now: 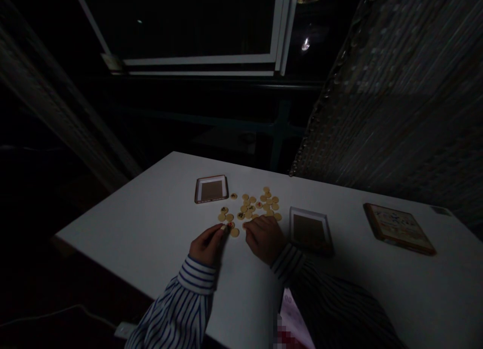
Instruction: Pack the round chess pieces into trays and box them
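Note:
Round wooden xiangqi pieces [244, 208] lie scattered on the white table [151, 208]; some show red or black characters, many are plain side up. My left hand [207, 244] is pinched closed at the near left edge of the spread, its fingertips at a piece with a red character [231, 225]. Just beside that lies a plain piece [234, 232]. My right hand [266, 237] is closed over the near right side, with thumb and fingertips together at a small pale piece [245, 225]. This hand partly hides the pieces behind it.
A shallow open tin tray [196, 193] sits behind and left of the pieces. Another open tray [325, 218] stands right of my right hand. Farther right lies a tin box or lid with a printed top [400, 227]. A lit phone-like screen [294, 313] shows below my right sleeve.

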A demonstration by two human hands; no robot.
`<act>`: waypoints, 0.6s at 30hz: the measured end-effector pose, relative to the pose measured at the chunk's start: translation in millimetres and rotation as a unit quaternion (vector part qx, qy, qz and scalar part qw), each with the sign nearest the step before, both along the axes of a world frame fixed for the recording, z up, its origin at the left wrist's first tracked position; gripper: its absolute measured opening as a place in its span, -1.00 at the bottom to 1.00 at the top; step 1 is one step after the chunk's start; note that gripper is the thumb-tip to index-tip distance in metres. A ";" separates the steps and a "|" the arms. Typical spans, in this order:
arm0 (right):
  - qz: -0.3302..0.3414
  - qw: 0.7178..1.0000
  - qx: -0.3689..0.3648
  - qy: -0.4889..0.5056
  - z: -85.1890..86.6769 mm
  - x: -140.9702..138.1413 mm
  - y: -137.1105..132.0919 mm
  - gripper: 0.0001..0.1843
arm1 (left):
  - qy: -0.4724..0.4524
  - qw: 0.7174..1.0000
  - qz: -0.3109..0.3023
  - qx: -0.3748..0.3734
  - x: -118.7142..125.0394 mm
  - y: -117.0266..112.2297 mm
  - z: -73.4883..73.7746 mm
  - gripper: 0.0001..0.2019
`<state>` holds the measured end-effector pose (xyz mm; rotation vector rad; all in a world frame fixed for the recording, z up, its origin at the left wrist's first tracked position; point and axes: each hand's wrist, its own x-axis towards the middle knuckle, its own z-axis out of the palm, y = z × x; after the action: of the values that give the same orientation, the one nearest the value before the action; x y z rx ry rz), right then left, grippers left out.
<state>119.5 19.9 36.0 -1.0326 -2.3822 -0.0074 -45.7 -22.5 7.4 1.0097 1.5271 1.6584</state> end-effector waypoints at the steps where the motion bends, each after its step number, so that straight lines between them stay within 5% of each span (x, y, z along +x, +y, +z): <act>1: 0.002 1.000 0.004 0.001 -0.5 0.0 0.1 -0.83 | -0.012 1.000 0.003 0.002 0.4 0.3 -0.1 -0.63; 18: 0.008 1.000 0.011 0.008 -2.6 0.5 1.0 -0.83 | -0.098 0.995 0.009 0.007 2.0 2.5 -6.7 -0.59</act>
<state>120.0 21.0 33.4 -0.9986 -2.3709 -0.0197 -43.6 -20.0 0.7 0.8157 1.4000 1.7275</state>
